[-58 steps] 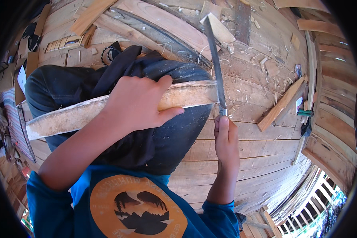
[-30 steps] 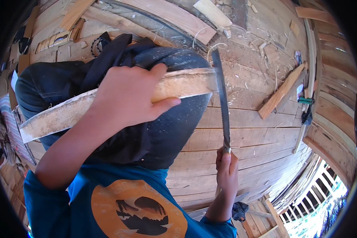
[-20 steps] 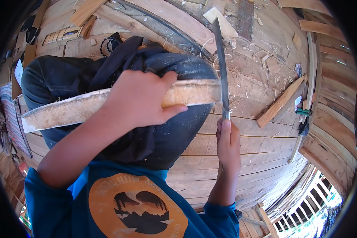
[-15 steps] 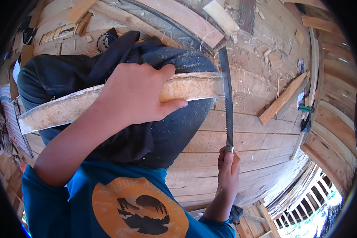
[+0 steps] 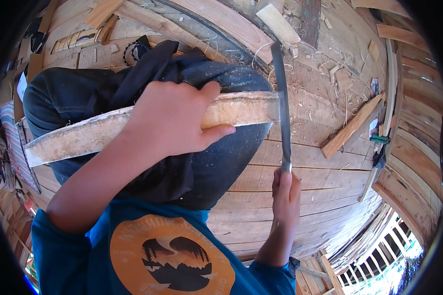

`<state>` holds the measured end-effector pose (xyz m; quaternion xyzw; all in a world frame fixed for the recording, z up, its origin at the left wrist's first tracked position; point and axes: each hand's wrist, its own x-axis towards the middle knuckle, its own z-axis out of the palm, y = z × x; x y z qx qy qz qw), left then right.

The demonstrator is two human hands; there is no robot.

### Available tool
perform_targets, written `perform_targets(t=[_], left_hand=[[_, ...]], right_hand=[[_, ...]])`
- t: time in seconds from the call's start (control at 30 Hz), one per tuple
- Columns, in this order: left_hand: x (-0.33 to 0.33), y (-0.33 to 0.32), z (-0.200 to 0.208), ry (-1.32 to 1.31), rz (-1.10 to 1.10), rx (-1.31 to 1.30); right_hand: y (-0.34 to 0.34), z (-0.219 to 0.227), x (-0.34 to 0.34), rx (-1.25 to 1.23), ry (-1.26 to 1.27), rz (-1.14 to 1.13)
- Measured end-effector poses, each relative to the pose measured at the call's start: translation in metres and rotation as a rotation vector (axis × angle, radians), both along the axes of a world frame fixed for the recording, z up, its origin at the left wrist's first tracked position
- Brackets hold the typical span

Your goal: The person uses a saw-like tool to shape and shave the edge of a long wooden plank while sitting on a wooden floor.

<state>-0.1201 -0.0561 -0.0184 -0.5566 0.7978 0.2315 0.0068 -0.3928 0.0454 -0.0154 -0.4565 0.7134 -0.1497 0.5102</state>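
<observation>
Across my lap lies a long, slightly curved wood piece (image 5: 83, 135), pale and rough-faced. My left hand (image 5: 174, 118) is closed over its middle, thumb along the near edge and fingers hidden on the far side. To the right, my right hand (image 5: 285, 196) grips a narrow saw (image 5: 282, 98) by its handle, which the fingers hide. The dark blade points away from me and crosses the wood's right end, touching it or very close to it. Under the wood are my dark, dust-speckled trousers (image 5: 241, 152).
Sawdust, shavings and offcuts litter the plank floor (image 5: 261, 177). Long boards (image 5: 226, 24) and a short pale block (image 5: 278, 23) lie beyond my knees. A pointed wood piece (image 5: 352, 128) and a green-handled tool (image 5: 379, 139) are at the right. A striped cloth (image 5: 15, 147) sits at the far left.
My right hand and the saw have slid forward, away from me, along the wood's right end. My left hand keeps its grip on the wood.
</observation>
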Motion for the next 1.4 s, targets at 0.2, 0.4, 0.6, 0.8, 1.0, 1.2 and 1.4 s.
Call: perform_targets(t=[0.2, 0.4, 0.6, 0.8, 1.0, 1.2, 1.4], left_hand=[[-0.005, 0.005, 0.002, 0.006, -0.019, 0.008], [-0.002, 0.000, 0.001, 0.054, -0.014, -0.065], [0.001, 0.001, 0.001, 0.003, 0.001, -0.001], [-0.004, 0.006, 0.002, 0.015, -0.020, -0.011], [-0.004, 0.002, 0.002, -0.004, -0.017, -0.020], [0.000, 0.002, 0.001, -0.016, 0.010, -0.005], [-0.004, 0.005, 0.000, 0.012, -0.009, -0.012]], right_hand=[[0.050, 0.009, -0.019, -0.004, -0.025, 0.001], [-0.035, -0.022, 0.012, -0.128, -0.036, 0.039], [0.013, 0.009, -0.005, -0.010, 0.051, 0.009], [0.059, 0.013, -0.022, 0.006, 0.015, -0.014], [-0.034, -0.027, 0.011, -0.153, -0.015, 0.057], [0.009, 0.004, -0.003, -0.024, 0.019, 0.020], [0.055, 0.001, -0.019, -0.012, -0.035, -0.051]])
